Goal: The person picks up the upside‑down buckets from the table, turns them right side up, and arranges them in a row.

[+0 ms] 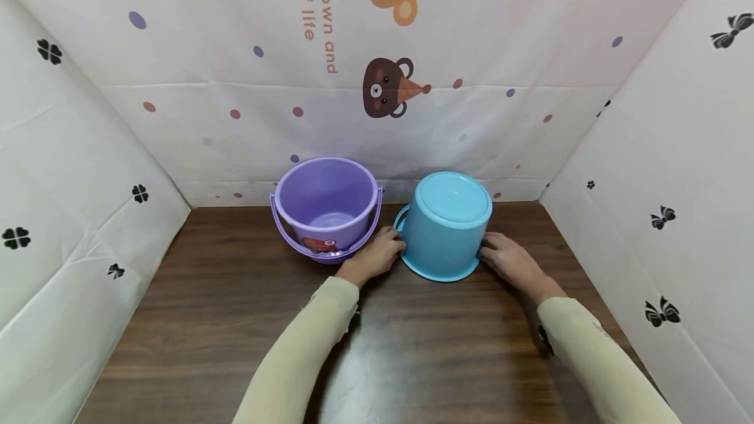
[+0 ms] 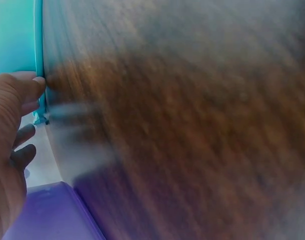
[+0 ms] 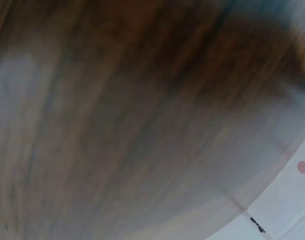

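A light blue bucket (image 1: 453, 228) stands upside down on the wooden table, its base facing up and its handle on the left side. My left hand (image 1: 379, 254) pinches the bucket's rim at the left, and in the left wrist view the thumb (image 2: 27, 87) presses on that rim. On the opposite side my right hand (image 1: 512, 260) grips the rim, its fingertips partly hidden by the bucket. The right wrist view shows mostly blurred tabletop. Just left of my left hand, a purple bucket (image 1: 326, 198) stands upright with its handle lowered to the front.
The brown wooden table (image 1: 235, 339) runs back to a printed cloth wall (image 1: 235, 142) close behind both buckets. White cloth walls also close off the left (image 1: 59, 182) and right (image 1: 665, 169) sides.
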A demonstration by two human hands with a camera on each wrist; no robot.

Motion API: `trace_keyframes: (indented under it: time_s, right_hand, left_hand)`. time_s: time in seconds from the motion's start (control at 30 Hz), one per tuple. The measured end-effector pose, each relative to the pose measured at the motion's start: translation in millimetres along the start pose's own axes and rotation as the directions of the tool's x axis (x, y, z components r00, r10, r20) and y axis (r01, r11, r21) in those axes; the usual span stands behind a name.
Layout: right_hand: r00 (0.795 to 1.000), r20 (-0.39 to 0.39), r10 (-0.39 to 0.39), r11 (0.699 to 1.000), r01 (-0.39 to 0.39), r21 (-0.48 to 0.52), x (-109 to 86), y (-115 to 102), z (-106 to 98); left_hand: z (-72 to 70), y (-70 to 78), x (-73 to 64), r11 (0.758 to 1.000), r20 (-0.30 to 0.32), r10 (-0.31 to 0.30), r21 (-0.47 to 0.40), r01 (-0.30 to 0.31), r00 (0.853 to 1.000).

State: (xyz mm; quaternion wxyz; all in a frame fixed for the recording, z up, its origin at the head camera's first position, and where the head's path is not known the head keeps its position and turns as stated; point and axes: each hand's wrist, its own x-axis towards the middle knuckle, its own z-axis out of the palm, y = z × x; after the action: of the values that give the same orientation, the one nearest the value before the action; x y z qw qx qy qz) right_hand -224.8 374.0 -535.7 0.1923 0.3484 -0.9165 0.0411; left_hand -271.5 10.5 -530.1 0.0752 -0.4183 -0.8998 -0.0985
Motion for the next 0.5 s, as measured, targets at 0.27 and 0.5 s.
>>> trace_keyframes:
  time_s: [0.27, 0.5]
  right_hand:
    - [1.000, 0.014, -0.019, 0.999, 0.020, -0.026, -1.8, 1.5, 2.1]
    - [0.999, 0.023, -0.037, 0.999, 0.037, -0.036, -3.0, 4.1, 0.7]
  left_hand:
    - [4.3, -2.6, -0.8, 0.998, -0.025, 0.040, -0.042, -0.041, 0.999]
    - [3.3, -2.9, 2.4, 0.999, -0.006, 0.015, -0.048, -0.015, 1.000]
